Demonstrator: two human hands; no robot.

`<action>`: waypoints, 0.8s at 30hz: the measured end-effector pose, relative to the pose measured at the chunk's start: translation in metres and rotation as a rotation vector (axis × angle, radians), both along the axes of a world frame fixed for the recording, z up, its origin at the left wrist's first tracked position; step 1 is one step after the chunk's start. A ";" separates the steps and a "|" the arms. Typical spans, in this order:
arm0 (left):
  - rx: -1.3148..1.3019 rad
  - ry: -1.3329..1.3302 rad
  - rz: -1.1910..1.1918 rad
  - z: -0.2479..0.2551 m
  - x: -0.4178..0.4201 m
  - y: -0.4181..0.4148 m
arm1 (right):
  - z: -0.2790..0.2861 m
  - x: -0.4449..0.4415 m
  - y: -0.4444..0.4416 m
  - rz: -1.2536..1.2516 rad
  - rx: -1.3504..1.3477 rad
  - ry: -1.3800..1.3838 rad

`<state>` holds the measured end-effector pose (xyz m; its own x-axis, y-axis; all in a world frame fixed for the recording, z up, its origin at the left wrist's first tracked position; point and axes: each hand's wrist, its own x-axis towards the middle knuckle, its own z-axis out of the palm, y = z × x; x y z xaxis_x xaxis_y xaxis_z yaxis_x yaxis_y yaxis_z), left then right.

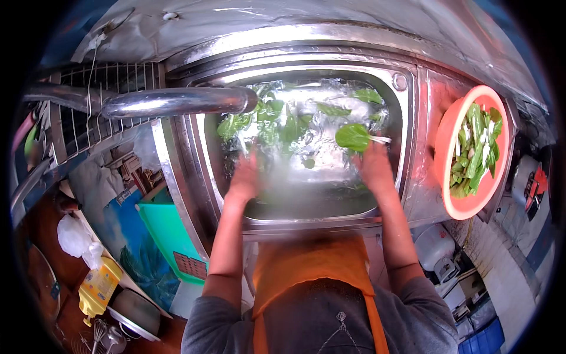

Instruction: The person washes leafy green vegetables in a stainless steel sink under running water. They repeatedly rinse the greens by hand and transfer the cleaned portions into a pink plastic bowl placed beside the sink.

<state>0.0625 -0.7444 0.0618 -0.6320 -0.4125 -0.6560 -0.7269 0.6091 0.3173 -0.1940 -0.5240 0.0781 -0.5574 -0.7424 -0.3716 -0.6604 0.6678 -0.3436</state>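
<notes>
A stainless steel sink basin [305, 221] full of water lies before me, with loose green leaves [269, 113] floating mostly at its left and back. My right hand [376, 166] is over the right part of the basin, its fingers on the white stalk of a single leaf [352, 137]. Blurred by motion, my left hand [245, 177] reaches in at the left, close to a pale stalk and some leaves; whether it grips any of them is not clear. On the right ledge, an orange-pink plastic bowl [443, 146] holds cut leafy greens [475, 152].
A thick metal faucet [177, 101] juts over the basin from the left. Behind it is a wire rack [110, 77]. Lower left are a green plastic container [166, 234], a yellow jug [101, 283] and a whisk [99, 329]. A gas cylinder [435, 245] stands below right.
</notes>
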 end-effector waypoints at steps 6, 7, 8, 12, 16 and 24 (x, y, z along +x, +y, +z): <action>0.418 -0.145 -0.092 0.023 -0.027 0.030 | -0.015 0.056 -0.017 0.198 0.294 -0.236; 0.442 -0.126 -0.125 0.024 -0.031 0.035 | -0.013 0.057 -0.021 0.225 0.373 -0.344; 0.466 -0.107 -0.158 0.025 -0.035 0.038 | -0.024 0.060 -0.017 0.367 0.327 -0.349; 0.339 0.092 -0.069 0.042 -0.047 0.039 | -0.017 0.051 -0.024 0.013 -0.084 -0.874; 0.184 0.339 0.332 0.059 -0.050 0.002 | 0.009 0.019 -0.067 -0.203 -0.108 -0.648; -0.363 0.577 0.398 0.026 -0.088 -0.047 | -0.049 0.027 -0.194 -0.102 -0.404 -0.132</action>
<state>-0.0255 -0.7919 0.0882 -0.5915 -0.8047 -0.0505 -0.6931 0.4755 0.5418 -0.1671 -0.7185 0.0293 -0.6030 -0.7861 -0.1357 -0.5309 0.5224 -0.6673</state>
